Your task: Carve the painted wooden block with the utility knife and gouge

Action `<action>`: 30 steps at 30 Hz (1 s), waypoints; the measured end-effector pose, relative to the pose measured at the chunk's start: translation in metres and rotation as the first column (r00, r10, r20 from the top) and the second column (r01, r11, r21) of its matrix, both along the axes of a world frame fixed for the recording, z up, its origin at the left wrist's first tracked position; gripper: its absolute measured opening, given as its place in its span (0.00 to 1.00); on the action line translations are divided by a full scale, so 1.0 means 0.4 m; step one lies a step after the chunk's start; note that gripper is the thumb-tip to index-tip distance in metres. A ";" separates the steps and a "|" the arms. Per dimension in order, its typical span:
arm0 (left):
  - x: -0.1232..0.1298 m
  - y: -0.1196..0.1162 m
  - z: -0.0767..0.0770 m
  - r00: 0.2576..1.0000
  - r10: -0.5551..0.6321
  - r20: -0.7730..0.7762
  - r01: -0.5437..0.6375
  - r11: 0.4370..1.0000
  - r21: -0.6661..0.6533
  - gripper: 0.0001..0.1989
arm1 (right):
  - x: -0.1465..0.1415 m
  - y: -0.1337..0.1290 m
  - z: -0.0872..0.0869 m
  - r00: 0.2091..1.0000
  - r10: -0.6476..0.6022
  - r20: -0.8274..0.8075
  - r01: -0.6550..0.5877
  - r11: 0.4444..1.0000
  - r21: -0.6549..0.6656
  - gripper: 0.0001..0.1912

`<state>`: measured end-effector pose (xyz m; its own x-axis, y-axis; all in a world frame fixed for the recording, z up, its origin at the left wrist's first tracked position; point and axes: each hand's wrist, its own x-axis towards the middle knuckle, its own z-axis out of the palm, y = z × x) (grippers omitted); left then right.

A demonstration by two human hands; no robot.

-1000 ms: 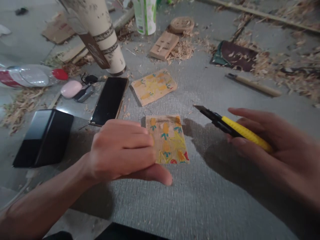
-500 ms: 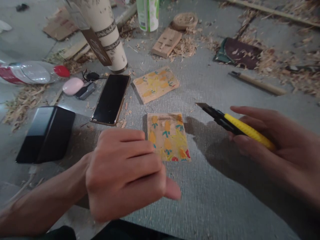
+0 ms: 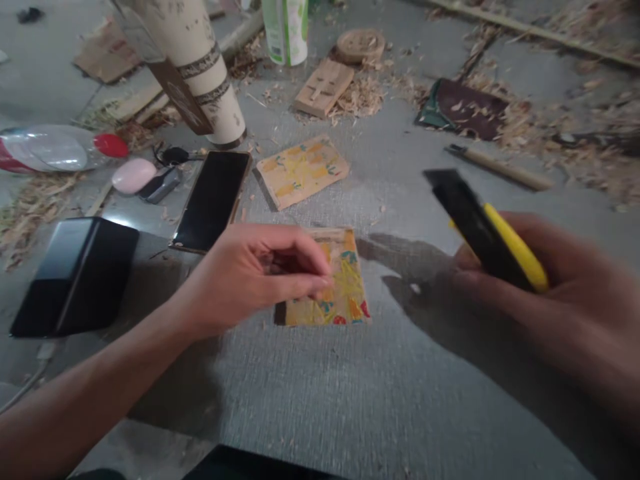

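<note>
My left hand [image 3: 245, 277] hovers over a small painted wooden piece [image 3: 350, 283], thumb and fingertips pinched together. Whether something tiny is between them I cannot make out. The piece lies flat, yellow with teal and red marks, its left part hidden by the hand. At the right, my right hand [image 3: 570, 280] grips a yellow and black utility knife [image 3: 487, 233], its blade end raised and pointing up and left, apart from the wood. A second painted wooden piece [image 3: 303, 170] rests just behind the first.
Left of the pieces lie a phone [image 3: 213, 197], a black folded device [image 3: 75, 277], a pink oval case [image 3: 134, 175] and a plastic bottle [image 3: 60, 148]. Behind stand a tall patterned tumbler [image 3: 220, 100] and carved wood blocks [image 3: 324, 87]. A wooden-handled tool [image 3: 505, 168] lies at right among shavings.
My left hand has turned from a knuckles-up fist to a pinch and moved up over the near piece. The knife has tilted more upright in my right hand.
</note>
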<state>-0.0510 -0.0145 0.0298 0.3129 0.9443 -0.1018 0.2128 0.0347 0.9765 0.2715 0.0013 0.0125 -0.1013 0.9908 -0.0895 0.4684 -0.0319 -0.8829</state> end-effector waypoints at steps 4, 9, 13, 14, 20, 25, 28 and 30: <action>-0.007 -0.002 0.000 0.991 0.128 -0.044 -0.127 0.991 0.031 0.10 | 0.004 0.012 0.005 0.944 -0.023 -0.329 -0.033 0.986 -0.164 0.14; -0.010 0.006 -0.005 0.973 0.230 -0.002 -0.230 0.972 0.054 0.11 | 0.013 0.026 0.003 0.922 -0.020 -0.386 -0.050 0.984 -0.172 0.14; -0.015 0.014 -0.015 0.964 0.262 0.043 -0.263 0.964 0.038 0.10 | 0.016 0.032 0.001 0.916 -0.063 -0.396 -0.009 0.984 -0.177 0.25; -0.016 0.015 -0.018 0.960 0.272 0.071 -0.274 0.961 0.025 0.09 | 0.017 0.033 0.001 0.917 -0.056 -0.395 -0.012 0.985 -0.170 0.27; -0.008 0.019 -0.010 0.919 0.351 0.179 -0.350 0.936 -0.042 0.11 | 0.026 0.030 -0.004 0.920 0.008 -0.391 -0.061 0.990 -0.123 0.25; -0.004 0.019 0.007 0.918 0.342 0.201 -0.337 0.940 -0.058 0.12 | 0.026 0.030 -0.007 0.913 -0.005 -0.407 -0.053 0.990 -0.130 0.24; -0.004 0.017 0.009 0.915 0.347 0.206 -0.342 0.938 -0.059 0.11 | 0.021 0.030 -0.006 0.914 -0.014 -0.406 -0.045 0.990 -0.136 0.23; -0.005 0.016 0.006 0.912 0.358 0.202 -0.351 0.934 -0.072 0.10 | 0.019 0.029 -0.004 0.916 -0.019 -0.402 -0.039 0.990 -0.137 0.23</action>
<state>-0.0531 -0.0081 0.0324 -0.0245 0.9943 -0.1039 -0.0272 0.1032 0.9943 0.2789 0.0128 0.0108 -0.1673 0.9701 -0.1759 0.0767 -0.1651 -0.9833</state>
